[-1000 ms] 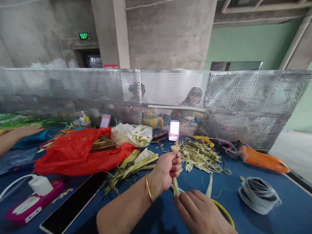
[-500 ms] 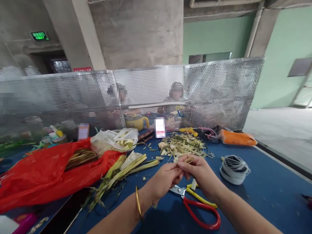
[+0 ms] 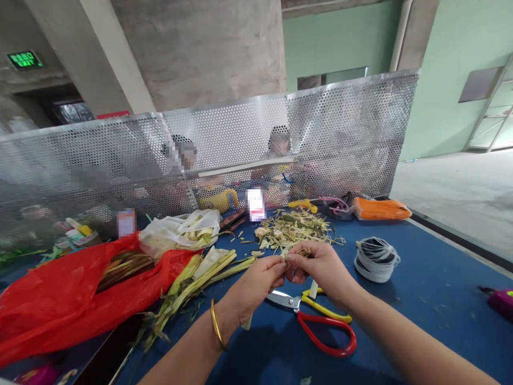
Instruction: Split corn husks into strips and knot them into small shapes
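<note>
Pale husk strip (image 3: 284, 253), pinched between both hands (image 3: 318, 264), slants from lower left toward upper right, mostly hidden.

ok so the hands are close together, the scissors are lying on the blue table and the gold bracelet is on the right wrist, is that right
Not quite: the gold bracelet is on the left wrist, as the head view shows. The left hand and right hand are close together, and the scissors are lying on the blue table.
</note>
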Available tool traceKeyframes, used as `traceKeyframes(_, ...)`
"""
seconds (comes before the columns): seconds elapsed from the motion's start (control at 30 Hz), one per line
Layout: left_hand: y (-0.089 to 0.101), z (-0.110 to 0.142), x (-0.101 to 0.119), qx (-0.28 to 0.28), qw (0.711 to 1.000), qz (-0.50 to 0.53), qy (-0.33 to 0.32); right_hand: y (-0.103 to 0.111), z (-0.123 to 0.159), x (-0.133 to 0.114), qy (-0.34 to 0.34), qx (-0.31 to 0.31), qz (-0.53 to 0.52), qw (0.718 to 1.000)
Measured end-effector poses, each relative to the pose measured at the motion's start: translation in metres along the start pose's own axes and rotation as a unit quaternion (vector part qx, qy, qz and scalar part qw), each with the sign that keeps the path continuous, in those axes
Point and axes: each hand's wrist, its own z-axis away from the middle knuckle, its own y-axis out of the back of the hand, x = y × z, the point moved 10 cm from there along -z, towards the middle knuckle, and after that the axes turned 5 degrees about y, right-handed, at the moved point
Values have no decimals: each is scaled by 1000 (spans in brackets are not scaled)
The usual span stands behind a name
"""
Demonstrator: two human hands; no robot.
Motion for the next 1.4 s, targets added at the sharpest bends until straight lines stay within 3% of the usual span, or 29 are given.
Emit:
traceKeyframes(0.27,3,5,17,56,970,-218,-95,11,-2,-9,47,40,105,993)
traceKeyframes(0.37,14,3,9,67,993,-94,-37,32,-3,-23,84,91,113,986)
traceKeyframes(0.43,24,2,1,78,997,22,12,43,1,-34,113,86,197,970)
traceKeyframes(0.47,29,2,0,84,994,71,26,45,3,-36,122,63,276,951)
traceKeyframes(0.57,44,4,1,98,975,194,32,44,12,-13,78,-45,516,852)
traceKeyframes(0.63,51,5,2,103,962,251,34,46,16,6,64,-80,603,791)
traceKeyframes(0.7,52,5,0,97,952,287,44,34,18,24,93,-145,651,739)
traceKeyframes(0.8,47,3,-2,67,945,314,61,14,17,40,140,-219,670,695)
traceKeyframes(0.87,44,3,-1,49,945,317,62,6,12,39,161,-235,678,677)
traceKeyframes(0.97,45,4,3,46,948,312,46,3,-1,20,182,-203,700,660)
traceKeyframes(1.1,48,7,8,54,947,314,31,10,-31,-24,210,-76,719,657)
traceKeyframes(1.17,48,8,10,50,944,324,33,9,-46,-38,221,-43,725,651)
traceKeyframes(1.27,52,11,17,51,935,351,28,-10,-58,-41,241,-60,725,642)
traceKeyframes(1.4,73,21,34,65,920,385,-9,-57,-60,-22,254,-112,712,645)
